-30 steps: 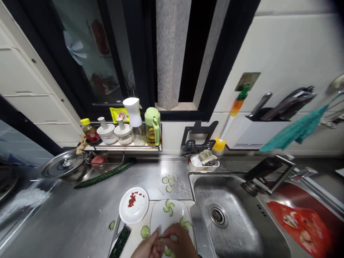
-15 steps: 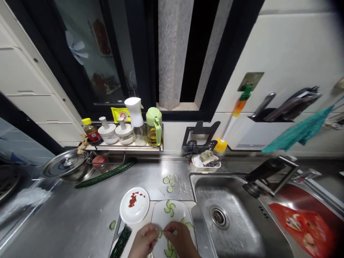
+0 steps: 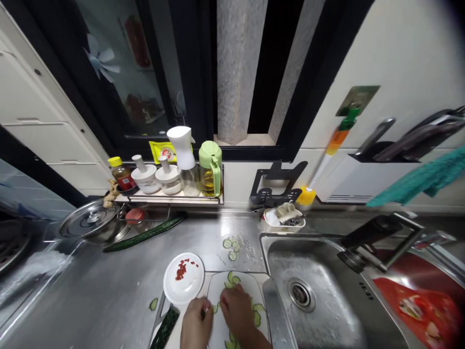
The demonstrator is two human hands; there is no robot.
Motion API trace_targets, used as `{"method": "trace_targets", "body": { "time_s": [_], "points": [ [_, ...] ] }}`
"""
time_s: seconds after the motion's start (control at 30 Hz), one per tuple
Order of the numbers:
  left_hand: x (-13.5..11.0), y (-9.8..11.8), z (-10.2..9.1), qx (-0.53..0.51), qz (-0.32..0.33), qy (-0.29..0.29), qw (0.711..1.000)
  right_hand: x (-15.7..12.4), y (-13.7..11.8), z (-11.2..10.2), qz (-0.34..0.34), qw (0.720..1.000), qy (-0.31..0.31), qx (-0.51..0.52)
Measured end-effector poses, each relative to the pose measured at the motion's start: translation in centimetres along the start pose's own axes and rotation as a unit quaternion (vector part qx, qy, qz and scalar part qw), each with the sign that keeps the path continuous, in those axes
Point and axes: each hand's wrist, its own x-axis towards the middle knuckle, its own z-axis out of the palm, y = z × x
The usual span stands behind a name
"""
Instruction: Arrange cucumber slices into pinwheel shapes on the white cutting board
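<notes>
A white plate [image 3: 215,286] carries pale green cucumber slices [image 3: 257,317] set in small fanned clusters. Over its middle, my right hand [image 3: 238,310] is closed, fingertips down at a thin cucumber slice [image 3: 216,308] near the plate's left side. At the left edge of the plate my left hand [image 3: 197,321] is curled closed; a small dark bit shows between thumb and fingers, too small to name. Just left of it lies a cut cucumber piece [image 3: 165,327]. Behind my left hand stands a small white plate [image 3: 174,286] with red berries [image 3: 180,270].
A sink [image 3: 323,271] with a black faucet [image 3: 363,242] is to the right. Several slices [image 3: 232,248] lie on the wet steel counter, one slice [image 3: 153,304] farther left. A long cucumber [image 3: 145,236] lies under the condiment rack [image 3: 174,198], beside a lidded pot [image 3: 90,220].
My hands, which met over one slice, have moved apart. The right hand has shifted up over the upper plate, and the left has drawn slightly back. The view has turned a little.
</notes>
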Motion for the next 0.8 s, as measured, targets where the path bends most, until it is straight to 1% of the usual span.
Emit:
{"method": "trace_targets", "body": {
  "time_s": [0.1,0.3,0.47,0.5,0.63,0.8],
  "points": [
    [0.0,-0.1,0.0,0.013,0.003,0.012,1.000,0.2,0.0,0.4,-0.008,1.000,-0.006,-0.016],
    [-0.1,0.2,0.1,-0.004,-0.017,0.000,1.000,0.2,0.3,1.4,-0.018,0.999,-0.011,-0.030],
    [-0.4,-0.2,0.7,-0.031,-0.006,0.064,0.997,0.2,0.6,1.9,-0.031,0.999,-0.005,-0.021],
    [-0.4,-0.4,0.8,-0.040,-0.003,0.062,0.997,0.3,0.7,2.0,-0.033,0.999,-0.005,-0.024],
    [0.0,-1.3,0.8,-0.052,-0.009,0.021,0.998,0.4,0.7,2.1,-0.035,0.999,-0.013,-0.033],
    [-0.1,-1.6,0.9,-0.050,-0.009,0.037,0.998,0.2,0.9,2.2,-0.051,0.998,-0.003,-0.044]
  ]
}}
